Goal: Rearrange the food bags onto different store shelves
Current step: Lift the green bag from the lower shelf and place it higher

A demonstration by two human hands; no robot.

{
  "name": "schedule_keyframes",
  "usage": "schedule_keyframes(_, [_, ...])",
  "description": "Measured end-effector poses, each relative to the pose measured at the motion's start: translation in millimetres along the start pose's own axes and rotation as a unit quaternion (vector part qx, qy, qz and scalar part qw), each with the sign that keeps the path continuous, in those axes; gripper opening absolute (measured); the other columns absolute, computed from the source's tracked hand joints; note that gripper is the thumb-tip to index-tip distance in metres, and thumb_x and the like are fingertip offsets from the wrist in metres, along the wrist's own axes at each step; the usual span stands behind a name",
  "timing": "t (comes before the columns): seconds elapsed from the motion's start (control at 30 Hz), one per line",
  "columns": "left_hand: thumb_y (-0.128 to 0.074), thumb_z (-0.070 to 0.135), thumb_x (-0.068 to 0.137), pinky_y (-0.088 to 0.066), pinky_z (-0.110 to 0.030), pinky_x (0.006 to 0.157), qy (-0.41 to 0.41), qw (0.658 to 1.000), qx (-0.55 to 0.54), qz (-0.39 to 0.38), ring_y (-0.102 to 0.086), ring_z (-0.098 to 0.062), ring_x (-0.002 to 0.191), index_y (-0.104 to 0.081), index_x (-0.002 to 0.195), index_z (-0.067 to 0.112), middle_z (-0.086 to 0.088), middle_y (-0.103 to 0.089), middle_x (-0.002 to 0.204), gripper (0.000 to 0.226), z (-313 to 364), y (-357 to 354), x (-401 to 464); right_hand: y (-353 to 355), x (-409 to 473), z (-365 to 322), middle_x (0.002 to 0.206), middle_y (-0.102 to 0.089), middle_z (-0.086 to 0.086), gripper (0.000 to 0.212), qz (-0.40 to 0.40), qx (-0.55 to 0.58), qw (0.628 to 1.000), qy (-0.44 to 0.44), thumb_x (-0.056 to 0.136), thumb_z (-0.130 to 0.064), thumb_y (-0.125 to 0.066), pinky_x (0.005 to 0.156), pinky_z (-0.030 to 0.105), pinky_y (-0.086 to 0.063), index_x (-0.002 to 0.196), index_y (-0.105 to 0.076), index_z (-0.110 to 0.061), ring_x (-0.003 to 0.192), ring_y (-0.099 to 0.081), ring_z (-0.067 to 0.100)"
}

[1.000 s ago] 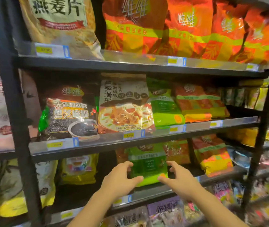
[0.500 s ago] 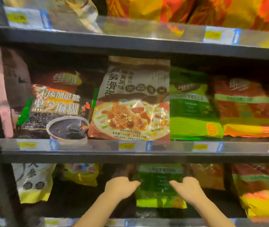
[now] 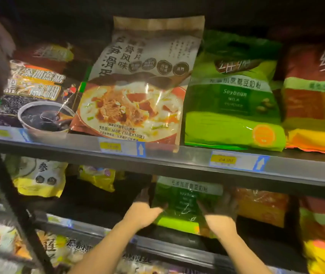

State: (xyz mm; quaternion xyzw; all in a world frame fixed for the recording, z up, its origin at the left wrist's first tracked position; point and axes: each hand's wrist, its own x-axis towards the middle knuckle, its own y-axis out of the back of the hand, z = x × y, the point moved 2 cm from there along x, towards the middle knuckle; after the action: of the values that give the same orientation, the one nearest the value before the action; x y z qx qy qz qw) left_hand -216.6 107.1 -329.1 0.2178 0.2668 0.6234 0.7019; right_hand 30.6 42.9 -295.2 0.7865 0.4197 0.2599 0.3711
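Observation:
A green soybean milk powder bag (image 3: 183, 202) stands on the lower shelf (image 3: 157, 244), under the shelf above. My left hand (image 3: 144, 210) grips its left edge and my right hand (image 3: 220, 212) grips its right edge, fingers reaching into the shadow. On the shelf above (image 3: 157, 157) stand a black sesame bag (image 3: 33, 95), a brown-topped porridge bag (image 3: 138, 86), another green soybean bag (image 3: 234, 95) and an orange-red bag (image 3: 316, 99).
Beside the held bag are an orange bag (image 3: 262, 206) on the right and yellow bags (image 3: 98, 178) (image 3: 39, 178) on the left. A black upright post (image 3: 13, 210) stands at the left. More bags fill the bottom shelf (image 3: 59, 250).
The camera has moved closer and lower. Both hands have reached further into the lower shelf and closed on the sides of the green bag.

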Motion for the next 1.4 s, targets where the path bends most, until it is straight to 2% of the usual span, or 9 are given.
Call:
schedule_keyframes(0.3, [-0.086, 0.057, 0.069, -0.038, -0.040, 0.115, -0.027, 1.000, -0.010, 0.005, -0.044, -0.032, 0.139, -0.029, 0.155, 0.022, -0.012, -0.047, 0.150, 0.109, 4, -21, 16, -29, 16, 41, 0.154, -0.037, 0.016, 0.094, -0.144, 0.196, 0.970, -0.025, 0.084, -0.042, -0.079, 0.115, 0.048, -0.032, 0.154, -0.023, -0.014, 0.142, -0.031, 0.038])
schedule_keyframes(0.5, [-0.088, 0.045, 0.074, -0.044, -0.038, 0.110, -0.033, 0.994, -0.096, -0.044, -0.054, -0.024, 0.132, -0.034, 0.149, 0.029, 0.000, -0.058, 0.140, 0.094, -10, -36, 29, -44, 24, 46, 0.114, -0.068, 0.011, 0.048, -0.151, 0.358, 0.918, -0.075, 0.085, -0.013, -0.080, 0.095, 0.035, -0.047, 0.125, -0.054, -0.006, 0.103, -0.065, 0.024])
schedule_keyframes(0.7, [-0.087, 0.039, 0.078, -0.044, -0.010, 0.082, -0.039, 0.990, -0.135, -0.030, -0.059, -0.007, 0.102, -0.039, 0.124, 0.044, 0.025, -0.058, 0.105, 0.067, -3, -39, 21, -44, 26, 42, 0.100, -0.058, -0.010, 0.038, -0.151, 0.358, 0.920, -0.050, 0.087, -0.030, -0.077, 0.087, 0.027, -0.039, 0.115, -0.051, -0.025, 0.097, -0.054, 0.015])
schedule_keyframes(0.87, [-0.089, 0.035, 0.076, -0.043, 0.003, 0.067, -0.027, 0.987, -0.156, 0.001, -0.064, 0.007, 0.083, -0.053, 0.103, 0.038, 0.021, -0.064, 0.096, 0.045, -7, -35, 9, -49, 21, 38, 0.099, -0.067, -0.010, 0.029, -0.121, 0.397, 0.909, -0.024, 0.086, -0.015, -0.079, 0.076, 0.016, -0.046, 0.105, -0.059, -0.025, 0.091, -0.065, 0.009])
schedule_keyframes(0.97, [-0.087, 0.016, 0.079, -0.048, -0.003, 0.075, -0.085, 0.980, -0.177, 0.024, -0.066, 0.014, 0.093, -0.053, 0.114, 0.039, 0.019, -0.074, 0.098, 0.053, -8, -28, 0, -42, 15, 35, 0.094, -0.068, -0.013, 0.026, -0.123, 0.410, 0.904, -0.021, 0.084, -0.019, -0.081, 0.058, 0.005, -0.045, 0.096, -0.060, -0.028, 0.082, -0.065, -0.005])
schedule_keyframes(1.1, [-0.083, 0.032, 0.084, -0.034, -0.009, 0.043, -0.064, 0.984, -0.163, 0.011, -0.046, 0.002, 0.040, -0.067, 0.098, 0.024, 0.014, -0.054, 0.047, 0.023, -2, -13, -20, -24, 4, 27, 0.096, -0.070, -0.009, 0.024, -0.128, 0.406, 0.904, 0.033, 0.086, -0.019, -0.079, 0.061, 0.002, -0.044, 0.100, -0.062, -0.026, 0.087, -0.065, 0.000])
schedule_keyframes(1.23, [-0.082, 0.037, 0.083, -0.050, -0.017, 0.065, -0.080, 0.987, -0.137, 0.016, -0.060, 0.005, 0.076, -0.057, 0.109, 0.020, 0.010, -0.061, 0.093, 0.039, 4, 0, -45, -8, -14, 25, 0.083, -0.071, -0.009, 0.012, -0.111, 0.374, 0.917, 0.080, 0.086, -0.018, -0.079, 0.068, 0.016, -0.047, 0.091, -0.068, -0.019, 0.078, -0.065, 0.000])
schedule_keyframes(1.3, [-0.082, 0.025, 0.086, -0.048, -0.006, 0.085, -0.114, 0.979, -0.170, -0.004, -0.053, 0.028, 0.099, -0.049, 0.116, 0.035, 0.021, -0.057, 0.116, 0.046, 6, 3, -61, -4, -28, 26, 0.071, -0.071, -0.010, 0.014, -0.116, 0.337, 0.929, 0.099, 0.087, -0.026, -0.078, 0.068, 0.030, -0.047, 0.082, -0.072, -0.014, 0.068, -0.063, 0.000])
schedule_keyframes(1.4, [-0.081, 0.014, 0.086, -0.049, -0.020, 0.101, -0.129, 0.968, -0.212, -0.043, -0.059, 0.013, 0.114, -0.048, 0.127, 0.035, 0.012, -0.064, 0.126, 0.056, 2, 10, -84, -1, -53, 30, 0.095, -0.075, -0.005, 0.018, -0.102, 0.326, 0.934, 0.106, 0.089, -0.030, -0.076, 0.084, 0.034, -0.051, 0.099, -0.069, -0.017, 0.092, -0.069, 0.008])
